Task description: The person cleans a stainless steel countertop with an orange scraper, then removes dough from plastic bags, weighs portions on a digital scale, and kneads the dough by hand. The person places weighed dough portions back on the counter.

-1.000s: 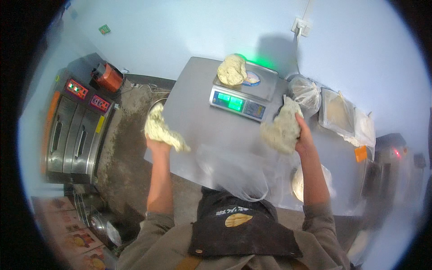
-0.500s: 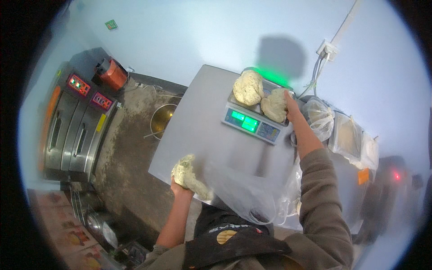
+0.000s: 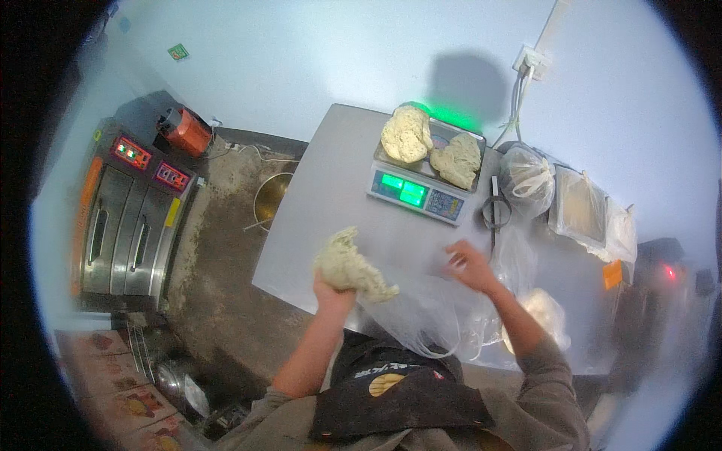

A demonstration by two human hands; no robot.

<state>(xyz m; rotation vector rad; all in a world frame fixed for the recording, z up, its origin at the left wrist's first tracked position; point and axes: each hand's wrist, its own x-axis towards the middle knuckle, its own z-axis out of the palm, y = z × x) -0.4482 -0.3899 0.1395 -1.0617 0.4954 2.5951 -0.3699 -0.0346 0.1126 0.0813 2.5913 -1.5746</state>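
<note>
My left hand point(image 3: 335, 289) grips a ragged lump of pale dough point(image 3: 352, 264) over the table's near left part. Two more dough pieces rest on the pan of a digital scale point(image 3: 416, 194) with a lit green display: a taller dough lump point(image 3: 407, 134) on the left and a flatter dough piece point(image 3: 456, 161) on the right. My right hand point(image 3: 470, 267) is in the air in front of the scale, fingers apart and slightly blurred, holding nothing. Below it, a clear plastic bag point(image 3: 421, 316) lies at the table's near edge.
Along the table's point(image 3: 301, 248) right side are a tied plastic bag point(image 3: 528, 179), a bagged tray point(image 3: 580, 207) and pale dough point(image 3: 543, 319) in plastic. A dark ring-shaped tool point(image 3: 495, 213) lies beside the scale. Floor level left: a steel oven point(image 3: 124, 233) and a round metal bowl point(image 3: 272, 199).
My right hand has let go of the dough piece on the scale and drawn back toward me. My left hand has moved up and right with its dough lump.
</note>
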